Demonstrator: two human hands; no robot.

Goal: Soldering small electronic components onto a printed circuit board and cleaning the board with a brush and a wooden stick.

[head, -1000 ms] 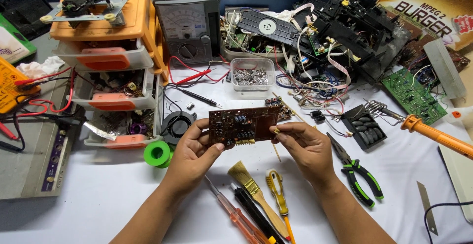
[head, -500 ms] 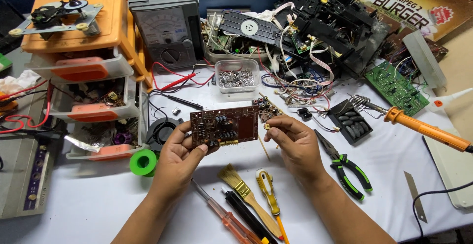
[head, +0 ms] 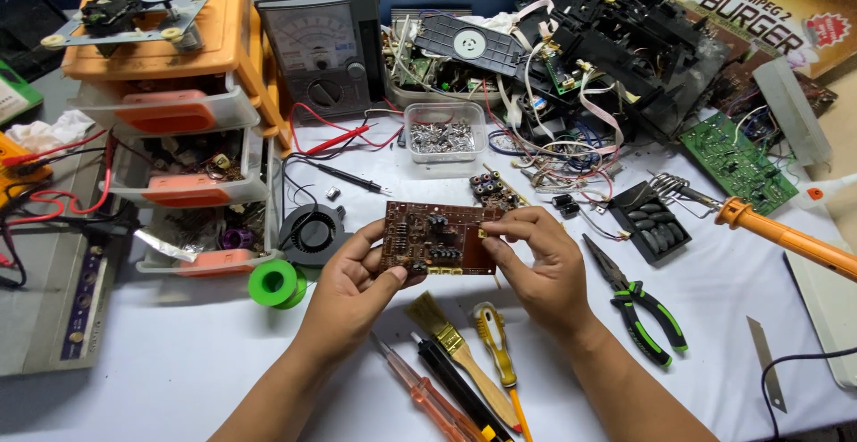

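Left hand [head: 353,281] and right hand [head: 536,263] pinch opposite edges of the brown circuit board [head: 437,238], palms inward

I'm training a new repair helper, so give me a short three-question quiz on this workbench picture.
1. True or false: both hands hold the brown circuit board.
2. Which tool lies just right of the right hand? A) pliers B) hammer C) saw
3. What colour is the roll beside the small black fan?

Key:
1. True; the left hand grips its left edge, and the right hand its right edge.
2. A, the green-handled pliers.
3. Green; the green roll sits on the white table.
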